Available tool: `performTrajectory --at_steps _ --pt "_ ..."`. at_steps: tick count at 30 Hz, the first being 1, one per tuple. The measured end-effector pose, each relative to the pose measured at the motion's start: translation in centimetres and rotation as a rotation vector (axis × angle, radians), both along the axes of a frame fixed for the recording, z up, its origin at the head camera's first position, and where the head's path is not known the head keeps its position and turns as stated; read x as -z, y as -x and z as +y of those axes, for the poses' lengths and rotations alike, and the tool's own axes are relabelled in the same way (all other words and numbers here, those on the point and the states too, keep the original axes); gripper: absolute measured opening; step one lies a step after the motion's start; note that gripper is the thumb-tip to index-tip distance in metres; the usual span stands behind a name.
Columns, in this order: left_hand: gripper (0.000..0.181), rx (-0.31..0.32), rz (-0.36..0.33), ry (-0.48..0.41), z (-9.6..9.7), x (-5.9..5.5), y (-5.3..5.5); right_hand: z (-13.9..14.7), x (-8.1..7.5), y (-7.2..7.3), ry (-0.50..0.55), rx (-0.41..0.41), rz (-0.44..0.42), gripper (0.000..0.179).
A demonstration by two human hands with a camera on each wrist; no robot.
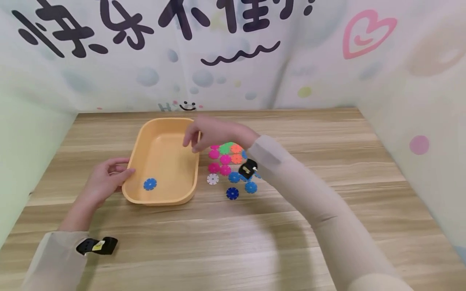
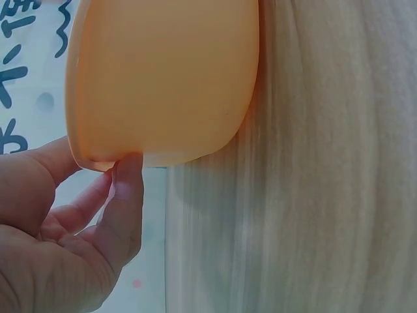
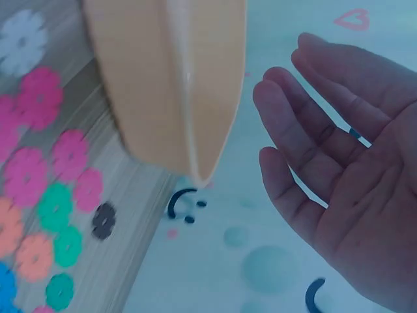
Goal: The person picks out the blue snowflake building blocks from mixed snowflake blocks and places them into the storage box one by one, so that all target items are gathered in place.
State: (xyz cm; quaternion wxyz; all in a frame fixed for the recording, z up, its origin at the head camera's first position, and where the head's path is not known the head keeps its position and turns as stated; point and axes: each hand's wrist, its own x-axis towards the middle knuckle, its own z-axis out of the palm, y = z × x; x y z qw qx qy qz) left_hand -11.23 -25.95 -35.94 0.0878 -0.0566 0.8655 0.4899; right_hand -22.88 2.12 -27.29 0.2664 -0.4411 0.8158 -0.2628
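An orange plastic tray [image 1: 167, 161] stands left of centre on the table, with one blue slotted disc [image 1: 150, 184] lying inside near its front left corner. My left hand [image 1: 105, 178] pinches the tray's left rim; in the left wrist view, thumb and fingers meet at the tray's edge [image 2: 163, 78]. Over the tray's right rim hovers my right hand [image 1: 212, 131], fingers bent loosely downward. Seen in the right wrist view, those fingers [image 3: 287, 107] are spread a little, and no disc shows at their tips.
Right of the tray lie several loose slotted discs: pink [image 1: 214, 167], orange [image 1: 236, 158], green [image 1: 225, 148], white [image 1: 212, 179], dark blue [image 1: 232, 193] and a black one [image 3: 103, 220]. My right forearm [image 1: 316, 202] passes over part of this group. A printed wall [image 1: 233, 81] rises behind the table.
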Motion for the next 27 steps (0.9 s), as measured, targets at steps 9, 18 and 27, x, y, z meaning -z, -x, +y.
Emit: performTrajectory --at_steps 9,18,27 --pt "0.056 0.007 0.003 -0.005 -0.1 0.1 -0.1 5.9 2.5 -1.7 -0.035 0.05 -0.022 0.019" --pt "0.058 0.013 0.01 -0.008 -0.2 0.2 0.0 10.9 5.9 -3.5 -0.04 0.1 -0.053 0.02" --pt "0.059 0.019 0.0 0.005 -0.1 0.2 0.1 14.2 8.7 -4.7 0.0 0.145 -0.081 0.02"
